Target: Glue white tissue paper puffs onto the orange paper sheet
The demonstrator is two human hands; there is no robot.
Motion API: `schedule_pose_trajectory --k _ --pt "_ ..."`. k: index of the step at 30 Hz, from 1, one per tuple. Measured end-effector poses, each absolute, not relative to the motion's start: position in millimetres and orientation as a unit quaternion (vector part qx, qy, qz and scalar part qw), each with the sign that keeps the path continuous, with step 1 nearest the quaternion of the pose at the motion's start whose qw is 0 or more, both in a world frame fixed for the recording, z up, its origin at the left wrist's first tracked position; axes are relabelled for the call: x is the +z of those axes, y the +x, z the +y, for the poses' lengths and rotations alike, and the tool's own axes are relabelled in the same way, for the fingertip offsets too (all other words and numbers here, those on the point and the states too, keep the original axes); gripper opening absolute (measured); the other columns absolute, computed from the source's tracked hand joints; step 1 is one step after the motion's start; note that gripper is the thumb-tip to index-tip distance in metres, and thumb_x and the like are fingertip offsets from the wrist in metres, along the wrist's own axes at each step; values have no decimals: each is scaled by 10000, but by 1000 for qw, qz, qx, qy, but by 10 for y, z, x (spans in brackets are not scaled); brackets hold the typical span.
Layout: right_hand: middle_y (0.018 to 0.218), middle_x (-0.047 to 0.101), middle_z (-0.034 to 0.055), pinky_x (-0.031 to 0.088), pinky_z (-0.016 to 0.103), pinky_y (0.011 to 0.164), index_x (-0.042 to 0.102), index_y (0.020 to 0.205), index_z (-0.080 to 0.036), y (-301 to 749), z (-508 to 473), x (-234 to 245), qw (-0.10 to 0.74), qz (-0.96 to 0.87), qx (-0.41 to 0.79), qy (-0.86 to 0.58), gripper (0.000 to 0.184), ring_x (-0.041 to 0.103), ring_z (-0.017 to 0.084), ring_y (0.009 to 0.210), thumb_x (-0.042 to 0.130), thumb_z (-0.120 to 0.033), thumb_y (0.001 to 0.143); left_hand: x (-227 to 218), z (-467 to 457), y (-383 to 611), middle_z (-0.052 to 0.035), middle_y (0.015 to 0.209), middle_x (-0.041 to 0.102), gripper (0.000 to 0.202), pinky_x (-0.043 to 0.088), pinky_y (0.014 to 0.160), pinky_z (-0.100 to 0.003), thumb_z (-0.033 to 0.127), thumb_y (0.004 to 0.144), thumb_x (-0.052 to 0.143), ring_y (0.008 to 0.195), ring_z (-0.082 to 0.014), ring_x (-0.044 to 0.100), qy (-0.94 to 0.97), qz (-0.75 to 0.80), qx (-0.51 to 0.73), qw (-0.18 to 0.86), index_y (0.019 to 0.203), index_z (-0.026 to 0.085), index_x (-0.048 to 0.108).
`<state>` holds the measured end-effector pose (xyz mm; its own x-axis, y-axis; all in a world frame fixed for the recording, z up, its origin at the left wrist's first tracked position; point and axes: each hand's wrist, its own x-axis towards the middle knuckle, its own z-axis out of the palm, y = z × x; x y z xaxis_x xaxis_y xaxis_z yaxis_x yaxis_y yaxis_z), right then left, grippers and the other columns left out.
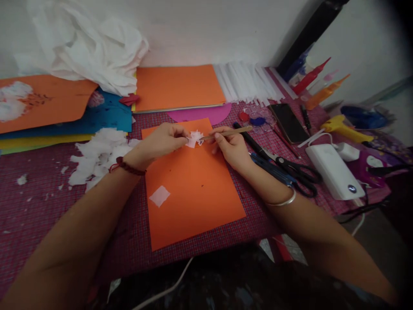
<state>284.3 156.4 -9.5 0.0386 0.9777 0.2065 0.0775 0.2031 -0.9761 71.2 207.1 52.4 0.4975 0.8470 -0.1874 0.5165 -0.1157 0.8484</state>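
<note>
My left hand pinches a small crumpled piece of white tissue paper between thumb and finger, over the upper part of an orange sheet. In my right hand is a thin wooden stick, held like a pen, its inner end at the tissue. Whether that end carries a brush or a point I cannot make out. A flat white paper square lies on the sheet's lower left, with tiny dark specks nearby. Left of my left wrist lies a heap of torn white tissue pieces.
Black scissors, a blue cutter, a phone and a white power bank lie on the right, near a yellow glue gun. Stacked orange paper, white strips and white cloth line the back.
</note>
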Motion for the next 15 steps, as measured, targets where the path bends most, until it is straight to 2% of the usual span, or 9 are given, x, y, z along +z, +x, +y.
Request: schedule_pose_trajectory --k 4,8,12,15 --pt "766 664 -1 471 230 466 642 937 -192 2845 1567 -89 536 -557 416 -478 433 578 83 497 659 -619 872 424 2069 821 9 687 611 114 348 567 -236 177 802 568 584 -110 489 759 440 146 457 795 157 680" --pt "754 651 -5 454 230 464 632 920 -199 2849 1536 -55 544 -550 406 -487 447 572 82 496 657 -643 867 250 2094 897 -33 814 676 121 456 676 -271 129 770 569 751 -169 616 778 473 192 367 855 162 648" --pt "741 645 -3 485 247 526 616 931 -230 2834 1469 9 567 -532 373 -506 437 571 96 535 598 -666 903 190 2100 901 -47 840 684 81 463 695 -294 149 775 587 773 -194 633 788 481 213 320 843 178 620" --pt "745 648 3 497 265 560 619 922 -237 2810 1434 18 553 -561 366 -495 450 578 111 562 581 -685 903 193 2104 896 -35 818 664 88 444 688 -287 144 765 600 754 -187 614 784 486 230 311 841 187 609"
